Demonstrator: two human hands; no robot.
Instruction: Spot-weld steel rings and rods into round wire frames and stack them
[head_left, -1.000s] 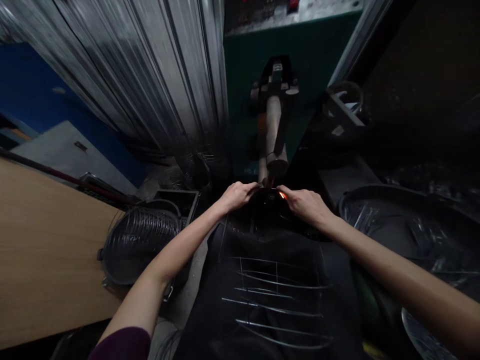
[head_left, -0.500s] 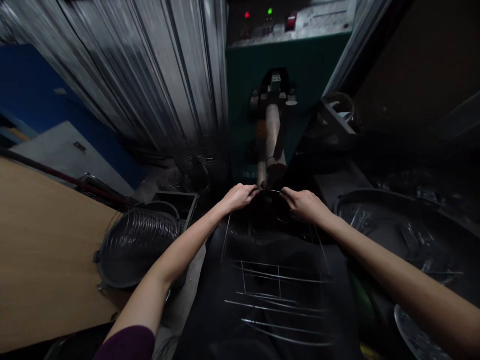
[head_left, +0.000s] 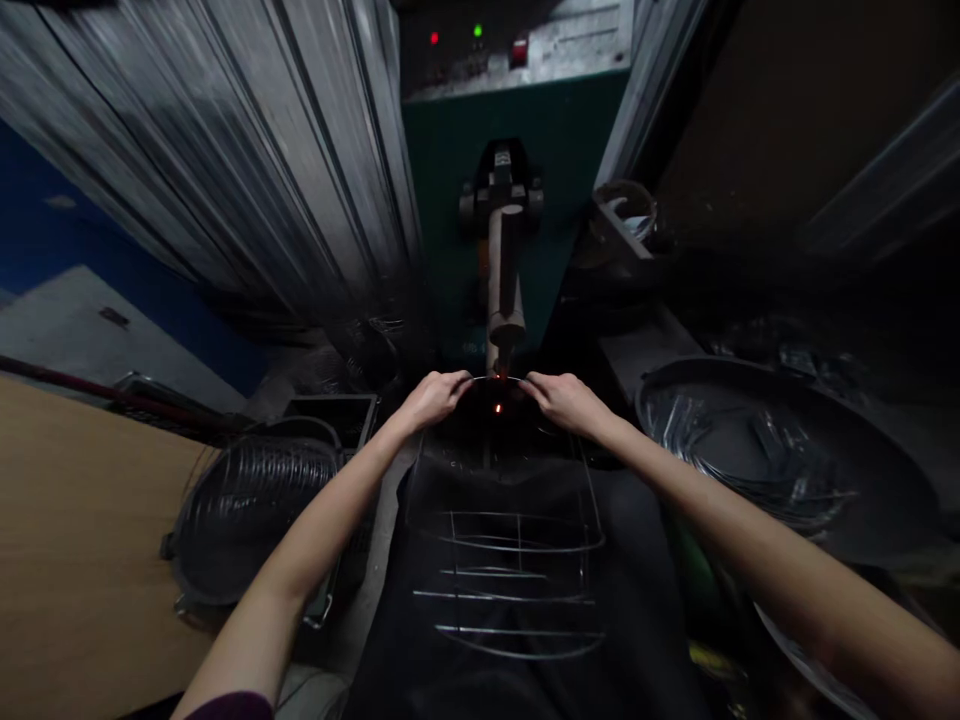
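Observation:
My left hand and my right hand pinch the far top wire of a wire rack, one on each side of a welding machine's electrode tip. Between my fingers the wire lies at the tip below the thick electrode arm, where a small orange-red glow and a spark show. The rack's thin bars hang toward me over a dark apron. The spot welder has a green body with a red and a green light on top.
At the left stands a black basket with many wire rings. A wide dark pan at the right holds bent wire pieces. A wooden board borders the left side, and corrugated metal sheeting rises behind.
The view has shifted, so the machine appears farther left. A glow and a spark have appeared at the electrode tip. Both hands still pinch the rack's wire.

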